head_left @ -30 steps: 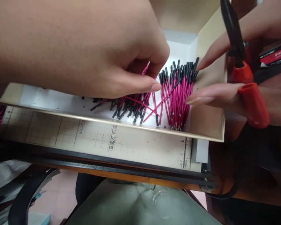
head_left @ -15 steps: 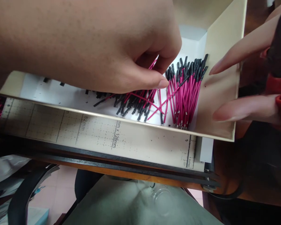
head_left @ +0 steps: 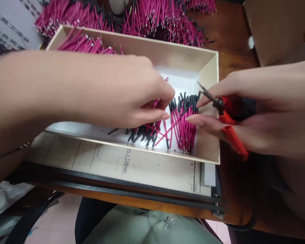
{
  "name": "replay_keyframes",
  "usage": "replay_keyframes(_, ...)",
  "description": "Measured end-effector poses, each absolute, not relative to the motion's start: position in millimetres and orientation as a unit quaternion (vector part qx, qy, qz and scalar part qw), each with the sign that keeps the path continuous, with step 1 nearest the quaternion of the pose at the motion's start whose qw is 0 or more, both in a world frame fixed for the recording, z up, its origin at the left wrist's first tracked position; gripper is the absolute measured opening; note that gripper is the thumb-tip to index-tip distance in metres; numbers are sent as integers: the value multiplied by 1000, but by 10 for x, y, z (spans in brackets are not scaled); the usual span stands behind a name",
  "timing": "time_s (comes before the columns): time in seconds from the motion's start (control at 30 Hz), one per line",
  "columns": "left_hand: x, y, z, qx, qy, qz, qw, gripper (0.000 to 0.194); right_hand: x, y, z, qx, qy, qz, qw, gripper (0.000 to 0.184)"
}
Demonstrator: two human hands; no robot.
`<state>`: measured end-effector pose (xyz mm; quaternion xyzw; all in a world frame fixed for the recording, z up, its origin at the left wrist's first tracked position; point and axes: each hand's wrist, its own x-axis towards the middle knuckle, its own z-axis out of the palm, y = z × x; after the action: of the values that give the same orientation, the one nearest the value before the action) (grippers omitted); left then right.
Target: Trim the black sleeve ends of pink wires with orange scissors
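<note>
My left hand (head_left: 152,98) reaches over a shallow cream box (head_left: 210,159), thumb and fingers curled together. Pink wires show through the gap in its fingers, but what it pinches is hidden. Below it lie loose pink wires with black sleeved ends (head_left: 144,134). A straighter bundle of pink wires (head_left: 186,132), black ends up, stands at the box's right end. At that bundle's right edge my right hand (head_left: 218,108) has thumb and forefinger apart. Held in that hand is a red-handled tool with dark pointed jaws (head_left: 208,93), its exact kind unclear.
Another pile of pink wires (head_left: 86,44) fills the box's far left. Large heaps of pink wires (head_left: 157,17) lie behind the box. Beneath it is a paper trimmer board (head_left: 152,166) with printed grid lines. A brown cardboard box (head_left: 282,30) stands at the right.
The view has pulled back, showing more of the box and the heaps behind. My right hand with the tool has come left, closer to the upright bundle. My left hand stays over the loose wires.
</note>
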<state>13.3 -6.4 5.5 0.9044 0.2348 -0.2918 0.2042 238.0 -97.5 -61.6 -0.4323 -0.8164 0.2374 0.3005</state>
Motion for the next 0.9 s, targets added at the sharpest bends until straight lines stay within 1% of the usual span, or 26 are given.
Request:
replay_keyframes(0.1,119,-65,74,902,223,-273,249,46,2388,-932,-614,-394,-841,181,322,44)
replay_keyframes(0.13,112,-60,73,902,217,-265,263,43,2389,-920,-607,-390,-843,176,326,39)
replay_keyframes(0.27,105,-47,68,898,215,-254,289,25,2381,-908,-569,-389,-843,178,327,41)
replay_keyframes(0.33,119,-52,82,894,223,-259,289,22,2378,-906,-559,-381,-842,183,336,38)
replay_keyframes(0.43,145,-68,116,890,230,-269,287,25,2376,-907,-561,-381,-839,192,338,35)
replay_keyframes(0.63,169,-83,156,881,246,-284,286,27,2378,-924,-587,-388,-832,202,341,39)
replay_keyframes(0.9,178,-93,190,880,249,-287,286,28,2370,-921,-547,-386,-829,210,345,32)
